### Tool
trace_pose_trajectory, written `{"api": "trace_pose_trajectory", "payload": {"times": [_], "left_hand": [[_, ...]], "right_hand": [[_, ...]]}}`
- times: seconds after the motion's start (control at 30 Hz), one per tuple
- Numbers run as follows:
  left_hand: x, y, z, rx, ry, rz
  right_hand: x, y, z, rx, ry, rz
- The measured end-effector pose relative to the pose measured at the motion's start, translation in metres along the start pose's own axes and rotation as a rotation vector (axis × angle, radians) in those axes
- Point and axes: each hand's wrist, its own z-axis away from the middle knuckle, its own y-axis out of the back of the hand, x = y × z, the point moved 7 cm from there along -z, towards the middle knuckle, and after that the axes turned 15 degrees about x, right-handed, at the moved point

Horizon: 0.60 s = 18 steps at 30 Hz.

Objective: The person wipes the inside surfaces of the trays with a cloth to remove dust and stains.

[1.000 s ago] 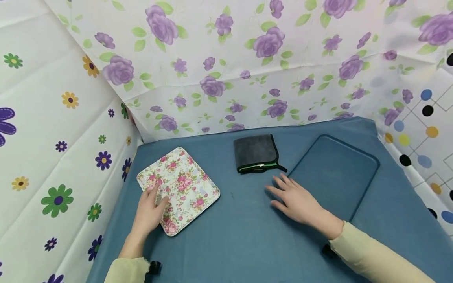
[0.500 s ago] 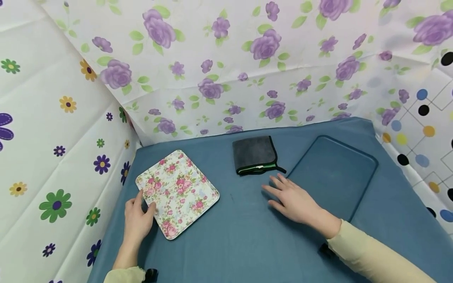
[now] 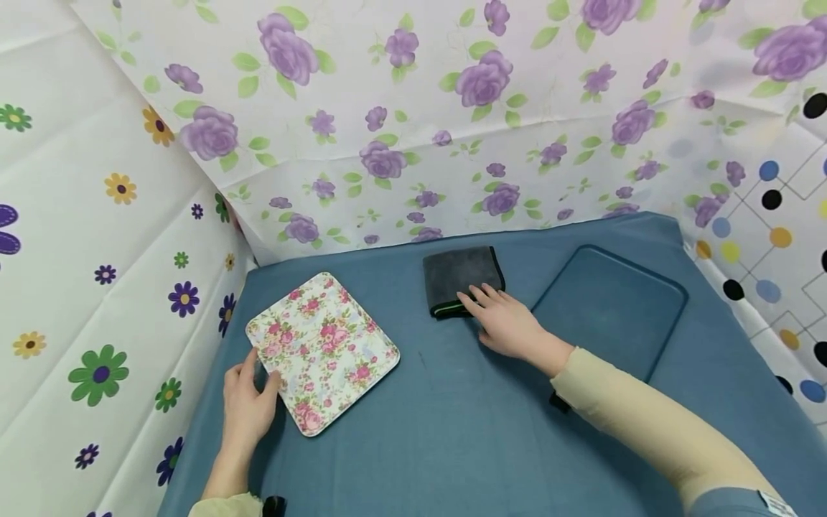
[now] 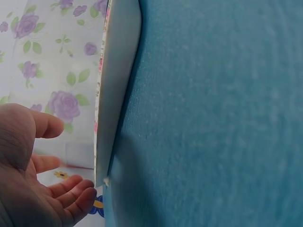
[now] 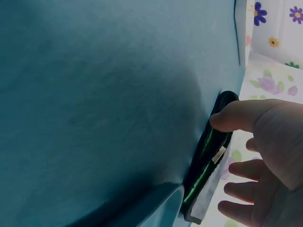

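A rectangular panel (image 3: 326,352) with rounded corners and a pink floral print, perhaps a tray, lies flat on the left of the blue-covered table. Beside its near-left edge is my left hand (image 3: 248,406), fingers loosely bent; in the left wrist view the fingertips sit close to the panel's pale side, and contact is unclear. At the back middle lies a folded dark grey cloth (image 3: 455,273) with black trim and a green inner layer. My right hand (image 3: 510,323) reaches over the cloth's near-right corner with fingers extended; the right wrist view has the thumb against its folded edge (image 5: 208,165).
A blue tray (image 3: 607,309) with a raised rim lies at the right, partly behind my right forearm. Printed sheets hang as walls behind the table (image 3: 426,459) and along both sides.
My left hand has drawn back from the floral panel's top to its left edge. My right hand has moved left and away from me, from beside the blue tray onto the grey cloth.
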Motion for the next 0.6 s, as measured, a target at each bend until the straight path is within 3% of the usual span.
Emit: {"api": "trace_pose_trajectory", "payload": {"times": [0.3,0.6], "left_hand": [[0.007,0.005,-0.001,0.075,-0.019,0.029],[0.009,0.006,0.006,0.122,-0.029,0.04]], "right_hand": [[0.002,-0.027,-0.029,-0.105,-0.044,0.079],[-0.005,-0.038,-0.045,-0.203,-0.078,0.118]]}}
